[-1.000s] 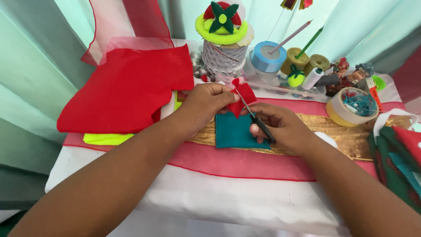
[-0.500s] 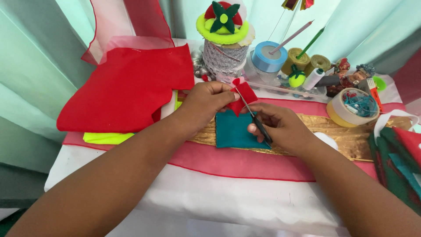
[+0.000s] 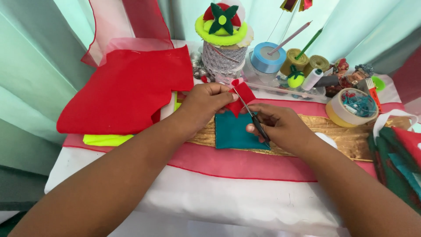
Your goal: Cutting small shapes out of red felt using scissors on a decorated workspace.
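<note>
Left hand (image 3: 206, 102) pinches the red felt piece (image 3: 242, 98); right hand (image 3: 280, 127) grips scissors (image 3: 252, 117), blades slanting up-left into it

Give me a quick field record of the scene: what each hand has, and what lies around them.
left hand: pinches a small red felt piece
right hand: holds scissors, blades at the red piece
under the hands: teal felt square on a gold ribbon strip
left side: large red felt sheet over a yellow-green sheet
behind: blue ribbon spool, lace roll topped with a felt flower
right: tape roll
</note>
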